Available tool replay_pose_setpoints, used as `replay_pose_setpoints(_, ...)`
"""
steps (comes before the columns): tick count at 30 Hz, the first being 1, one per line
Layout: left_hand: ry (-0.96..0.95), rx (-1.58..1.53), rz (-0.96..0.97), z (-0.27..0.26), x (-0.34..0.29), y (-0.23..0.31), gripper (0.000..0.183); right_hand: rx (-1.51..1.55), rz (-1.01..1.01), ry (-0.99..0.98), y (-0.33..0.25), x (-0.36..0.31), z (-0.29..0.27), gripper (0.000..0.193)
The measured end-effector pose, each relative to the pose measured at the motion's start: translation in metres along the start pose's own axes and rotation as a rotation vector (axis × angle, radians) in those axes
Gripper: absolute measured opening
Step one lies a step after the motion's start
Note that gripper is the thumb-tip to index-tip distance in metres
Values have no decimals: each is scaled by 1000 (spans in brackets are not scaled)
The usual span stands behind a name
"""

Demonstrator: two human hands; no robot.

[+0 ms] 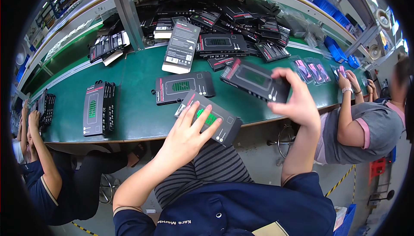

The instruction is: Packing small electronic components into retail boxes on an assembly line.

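My right hand (299, 100) grips a flat black box (255, 80) by its right end, thumb and fingers at its edges. That box is tilted above the green table. My left hand (189, 126) lies with spread fingers on another black box (226, 124) with a green battery picture. This second box juts past the table's front edge; my left thumb cannot be made out clearly. Behind it, a similar box (202, 83) lies flat. To the left stands a short row of such boxes (95, 113). A box turned back side up (181, 46) leans near the pile.
A large pile of black boxes (235, 16) fills the table's back under a shelf. A metal post (127, 14) rises at back left. Pink items in clear packs (312, 70) and blue bins (335, 50) are at right. Co-workers sit on both sides, at right (366, 124) and left (56, 184).
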State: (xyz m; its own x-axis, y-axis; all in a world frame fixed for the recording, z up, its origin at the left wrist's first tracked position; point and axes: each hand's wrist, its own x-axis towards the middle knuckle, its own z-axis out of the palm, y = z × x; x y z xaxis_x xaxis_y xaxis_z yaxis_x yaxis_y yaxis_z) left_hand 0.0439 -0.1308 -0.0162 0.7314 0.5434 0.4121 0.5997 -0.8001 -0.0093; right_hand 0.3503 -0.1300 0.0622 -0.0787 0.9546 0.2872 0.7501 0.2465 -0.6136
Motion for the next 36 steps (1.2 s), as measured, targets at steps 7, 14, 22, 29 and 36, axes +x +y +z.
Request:
replay_pose_setpoints(7,179,35,66,-13,1,-4,34,-189,-165,334,101,111,16,35)
replay_pose_setpoints(14,-57,-358,-334,-54,-6,-50,31,-701,269,210,278,48,-38,46)
replay_pose_setpoints(22,-126,-375,-305,-11,10,-41,37,-852,416,-1,181,50,-31,45)
replay_pose_setpoints(29,-112,-381,-184,-9,10,-36,81,-588,205,-12,228,46,-31,54)
replay_pose_setpoints(36,-55,-353,-183,2,19,-27,80,-517,10,2,124,3,31,50)
